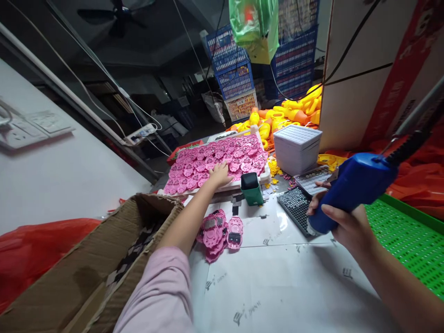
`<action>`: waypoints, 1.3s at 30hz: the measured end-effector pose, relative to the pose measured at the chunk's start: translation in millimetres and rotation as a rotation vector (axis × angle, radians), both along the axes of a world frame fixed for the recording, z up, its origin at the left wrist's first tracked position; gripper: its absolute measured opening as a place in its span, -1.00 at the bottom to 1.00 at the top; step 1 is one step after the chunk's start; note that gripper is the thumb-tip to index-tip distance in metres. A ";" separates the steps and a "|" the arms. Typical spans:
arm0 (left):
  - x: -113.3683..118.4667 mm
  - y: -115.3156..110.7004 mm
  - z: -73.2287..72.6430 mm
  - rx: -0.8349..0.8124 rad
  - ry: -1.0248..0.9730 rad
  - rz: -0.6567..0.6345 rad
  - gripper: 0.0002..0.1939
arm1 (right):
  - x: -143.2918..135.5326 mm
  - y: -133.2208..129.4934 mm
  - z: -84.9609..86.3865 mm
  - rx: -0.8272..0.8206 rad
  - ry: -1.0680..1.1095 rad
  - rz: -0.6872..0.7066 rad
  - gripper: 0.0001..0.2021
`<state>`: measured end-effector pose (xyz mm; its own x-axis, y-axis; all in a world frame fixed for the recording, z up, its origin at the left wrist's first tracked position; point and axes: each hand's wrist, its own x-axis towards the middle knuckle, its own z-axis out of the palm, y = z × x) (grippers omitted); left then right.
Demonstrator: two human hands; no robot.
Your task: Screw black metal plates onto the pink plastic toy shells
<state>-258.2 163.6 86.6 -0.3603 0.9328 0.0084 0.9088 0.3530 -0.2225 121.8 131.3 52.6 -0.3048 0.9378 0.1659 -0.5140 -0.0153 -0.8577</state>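
My right hand [350, 226] is wrapped round a blue electric screwdriver [355, 185] on a cable. Its lower end is over a black perforated screw tray [294, 203] on the table. My left hand [220, 175] reaches out over a tray's rows of pink plastic parts [187, 171], fingers stretched and touching or just above them. Whether it grips one cannot be told. Below my left forearm lies a small pile of pink parts [213, 231]. Beside it is a single pink part [235, 232] with a black piece on it. A dark green square cup [252, 188] stands before the tray.
An open cardboard box [79, 263] stands at the left. A green perforated crate [405, 245] is at the right. Stacked white trays [297, 148] stand behind the screw tray, near yellow and orange parts [277, 118]. A green bag [255, 27] hangs above.
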 end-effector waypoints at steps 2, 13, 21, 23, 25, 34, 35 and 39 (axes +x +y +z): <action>-2.7 -2.8 0.2 0.012 -0.022 0.004 -0.48 | 0.3 -0.1 0.4 -0.007 0.003 0.007 -0.51; -11.8 0.1 3.2 0.134 -0.213 -0.029 -0.46 | 0.1 -0.1 -0.9 0.024 -0.003 0.014 -0.57; -31.7 7.5 15.7 0.288 -0.385 -0.113 -0.43 | 1.1 -0.1 -0.9 0.000 0.002 0.020 -0.45; -36.7 6.9 16.8 0.318 -0.420 -0.133 -0.40 | 1.1 -0.4 -0.8 -0.004 0.003 0.021 -0.40; -40.3 5.5 16.9 0.347 -0.445 -0.148 -0.37 | 1.0 -0.5 -0.8 -0.011 0.006 0.024 -0.38; -30.5 -13.7 8.7 0.429 -0.443 -0.199 -0.61 | 1.1 -1.2 -0.1 -0.017 -0.013 0.030 -0.35; -28.0 -17.0 8.2 0.430 -0.439 -0.202 -0.63 | 0.7 -1.3 0.0 -0.016 -0.014 0.030 -0.35; -17.1 -30.0 10.8 0.449 -0.423 -0.210 -0.68 | 0.0 -2.1 0.6 -0.014 -0.014 0.032 -0.34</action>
<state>-275.3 133.6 97.4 -0.2281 0.9225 0.3115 0.9454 0.1333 0.2974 121.8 129.2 53.2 -0.3367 0.9299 0.1483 -0.5009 -0.0435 -0.8644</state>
